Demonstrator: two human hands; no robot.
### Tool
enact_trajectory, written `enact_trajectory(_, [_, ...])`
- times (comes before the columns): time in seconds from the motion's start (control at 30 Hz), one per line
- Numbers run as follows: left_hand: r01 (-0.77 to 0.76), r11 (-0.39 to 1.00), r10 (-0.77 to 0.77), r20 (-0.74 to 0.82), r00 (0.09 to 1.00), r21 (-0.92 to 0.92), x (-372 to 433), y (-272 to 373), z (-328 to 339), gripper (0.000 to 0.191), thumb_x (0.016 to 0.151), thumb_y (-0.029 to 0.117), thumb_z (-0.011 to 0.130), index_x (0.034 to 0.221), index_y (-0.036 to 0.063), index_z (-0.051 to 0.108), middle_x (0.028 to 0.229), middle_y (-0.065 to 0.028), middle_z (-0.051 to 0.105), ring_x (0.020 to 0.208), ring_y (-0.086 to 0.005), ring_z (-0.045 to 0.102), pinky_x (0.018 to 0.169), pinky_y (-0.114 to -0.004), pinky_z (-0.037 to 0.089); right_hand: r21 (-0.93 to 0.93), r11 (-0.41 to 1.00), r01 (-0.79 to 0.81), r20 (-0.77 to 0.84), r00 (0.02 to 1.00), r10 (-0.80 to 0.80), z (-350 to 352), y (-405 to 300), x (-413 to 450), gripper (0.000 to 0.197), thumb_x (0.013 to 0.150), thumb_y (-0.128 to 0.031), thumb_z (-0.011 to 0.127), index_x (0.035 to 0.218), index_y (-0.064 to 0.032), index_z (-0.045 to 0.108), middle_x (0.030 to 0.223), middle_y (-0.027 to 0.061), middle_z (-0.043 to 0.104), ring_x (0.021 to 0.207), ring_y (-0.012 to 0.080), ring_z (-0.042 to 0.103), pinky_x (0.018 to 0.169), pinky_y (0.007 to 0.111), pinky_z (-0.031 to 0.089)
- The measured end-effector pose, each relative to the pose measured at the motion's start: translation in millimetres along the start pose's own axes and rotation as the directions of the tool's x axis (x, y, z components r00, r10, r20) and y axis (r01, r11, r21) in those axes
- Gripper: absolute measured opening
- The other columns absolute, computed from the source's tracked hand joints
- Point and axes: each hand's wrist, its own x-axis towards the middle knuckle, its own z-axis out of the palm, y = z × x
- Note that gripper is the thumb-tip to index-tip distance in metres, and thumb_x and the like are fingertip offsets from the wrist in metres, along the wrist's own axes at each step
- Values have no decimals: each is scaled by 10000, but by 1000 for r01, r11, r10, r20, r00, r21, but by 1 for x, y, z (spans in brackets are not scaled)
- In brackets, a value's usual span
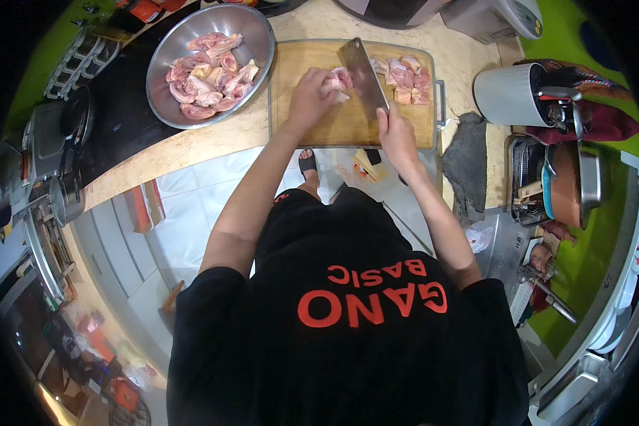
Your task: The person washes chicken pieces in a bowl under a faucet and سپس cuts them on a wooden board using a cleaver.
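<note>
My left hand (311, 98) grips a piece of raw chicken (342, 78) on the wooden cutting board (319, 132). In my right hand (395, 130) is the handle of a broad-bladed cleaver (366, 80). Its blade stands just right of the held piece; whether the edge touches the board I cannot tell. Beyond the blade, several cut chicken chunks (409, 77) lie at the board's right end. A wide steel bowl (162, 69) left of the board holds several larger raw chicken pieces (210, 80).
The bowl sits partly over a black cooktop (114, 125). A grey cloth (466, 165) lies right of the board, near a white utensil holder (508, 95). Farther right are a dish rack (527, 181) and a sink (498, 250). Appliances, among them a grey one (471, 21), stand behind the board.
</note>
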Motion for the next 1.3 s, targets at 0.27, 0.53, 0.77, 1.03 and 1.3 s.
enact_trajectory(0.27, [24, 999, -23, -51, 998, 29, -15, 10, 0, 257, 752, 49, 716, 972, 36, 582, 952, -123, 578, 897, -305, 611, 809, -381, 509, -24, 923, 383, -379, 851, -363, -41, -81, 33, 218, 974, -199, 497, 1105, -25, 505, 686, 253, 615, 674, 403, 638, 571, 518, 471])
enact_trajectory(0.53, [32, 999, -30, -50, 998, 34, -14, 10, 3, 285, 735, 57, 704, 993, 27, 586, 958, -133, 575, 940, -329, 589, 829, -402, 496, -137, 986, 90, 109, 991, -75, 28, -44, 52, 317, 895, -66, 504, 1207, -25, 466, 799, 267, 652, 765, 456, 649, 665, 551, 493])
enact_trajectory(0.77, [24, 992, -32, 64, 997, 121, -1, 6, 5, 330, 698, 80, 697, 1014, 48, 607, 988, -143, 586, 1013, -347, 555, 874, -433, 474, -90, 982, 166, 56, 985, -161, 26, -13, 2, 350, 855, 3, 453, 1205, 20, 443, 834, 285, 648, 779, 476, 634, 711, 564, 481])
enact_trajectory(1.03, [11, 994, -29, 173, 984, 105, -3, 24, 12, 341, 686, 101, 711, 1006, 47, 609, 1002, -140, 596, 975, -356, 551, 855, -444, 473, -170, 969, 180, 53, 983, -173, 38, -28, 50, 253, 910, -48, 428, 1147, 37, 450, 951, 292, 631, 875, 469, 614, 712, 553, 475])
enact_trajectory(1.3, [-71, 976, 41, 148, 988, 205, -15, 25, 14, 322, 706, 77, 707, 1014, 55, 613, 988, -111, 604, 970, -341, 530, 862, -427, 466, -121, 993, 14, 80, 997, -4, 16, 0, -25, 219, 970, -164, 469, 1026, 47, 489, 825, 287, 634, 788, 484, 613, 679, 551, 475])
